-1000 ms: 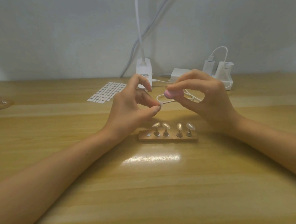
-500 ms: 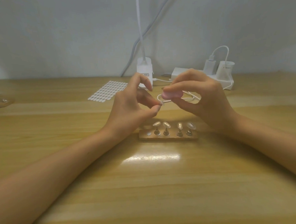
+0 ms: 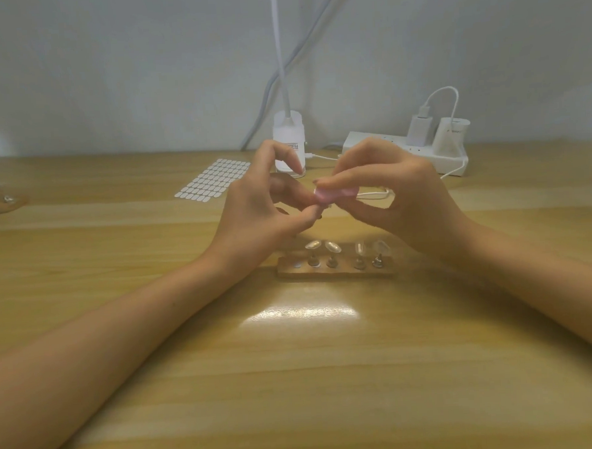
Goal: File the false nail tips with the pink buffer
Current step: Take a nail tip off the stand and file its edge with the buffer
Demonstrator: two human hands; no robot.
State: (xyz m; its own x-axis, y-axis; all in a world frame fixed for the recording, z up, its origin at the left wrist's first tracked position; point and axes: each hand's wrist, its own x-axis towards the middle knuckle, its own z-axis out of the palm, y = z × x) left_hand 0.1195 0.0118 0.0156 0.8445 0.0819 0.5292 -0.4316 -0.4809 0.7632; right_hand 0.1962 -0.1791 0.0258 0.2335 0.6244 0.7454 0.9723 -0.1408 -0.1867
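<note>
Closed up since a second ago: right hand (image 3: 399, 198) and left hand (image 3: 263, 212), then apart, now meet. Wooden holder (image 3: 336, 272), nearer, carries four false nail tips (image 3: 333, 246). Right fingers pinch the pink buffer (image 3: 334, 195); left thumb and finger pinch what is judged a single tip (image 3: 318, 207). Recommend short, light strokes and a firm pinch.

- We record the pink buffer (image 3: 336, 193) as one plain, soft pink.
- We find the table (image 3: 296, 378) honey-yellow wood with paler bands running across.
- The holder block (image 3: 338, 273) is mid-brown; its nail tips (image 3: 332, 246) are clear.
- The sheet (image 3: 213, 179) bears white ovals in rows.
- Power strip (image 3: 379, 144) and lamp base (image 3: 288, 135) are white; the wall (image 3: 108, 79) is pale grey.
</note>
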